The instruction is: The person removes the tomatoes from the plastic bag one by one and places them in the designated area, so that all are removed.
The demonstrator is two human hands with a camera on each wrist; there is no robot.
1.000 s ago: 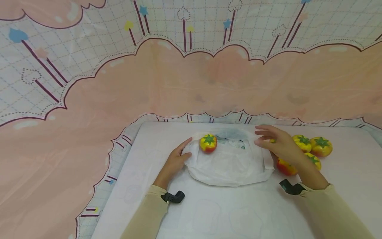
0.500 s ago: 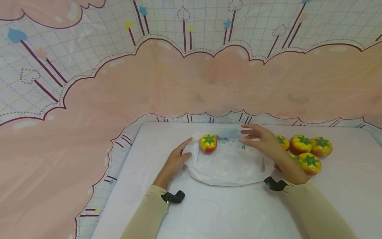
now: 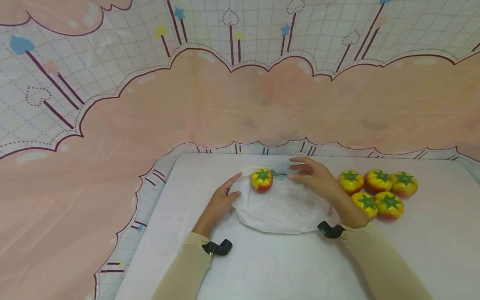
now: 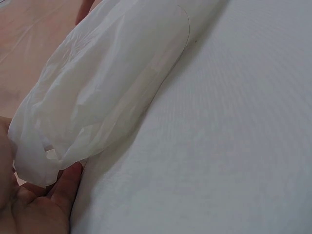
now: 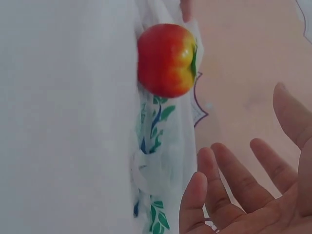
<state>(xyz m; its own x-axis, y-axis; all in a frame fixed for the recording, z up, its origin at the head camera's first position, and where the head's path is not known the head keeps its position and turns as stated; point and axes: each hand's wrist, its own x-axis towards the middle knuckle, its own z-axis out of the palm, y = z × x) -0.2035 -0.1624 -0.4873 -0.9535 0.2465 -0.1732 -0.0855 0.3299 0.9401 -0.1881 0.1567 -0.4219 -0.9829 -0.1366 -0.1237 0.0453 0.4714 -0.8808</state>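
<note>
A white plastic bag (image 3: 285, 212) with green and blue print lies at the middle of the table. On its far left part sits one yellow-and-red tomato (image 3: 261, 180) with a green star-shaped top, also a red-sided tomato (image 5: 168, 61) in the right wrist view. My left hand (image 3: 219, 204) holds the bag's left edge, where folded plastic (image 4: 36, 146) runs between thumb and fingers. Over the right part of the bag hovers my right hand (image 3: 315, 177), its fingers spread and holding nothing.
Several more tomatoes (image 3: 378, 180) stand in a cluster on the table to the right of the bag. The white table (image 3: 292, 266) ends at the back against a peach patterned cloth (image 3: 240, 108). Each wrist carries a black camera (image 3: 218, 247).
My right hand has moved left, from beside the tomato cluster to above the bag, uncovering the cluster. My left hand, the bag and the tomato on it stay put.
</note>
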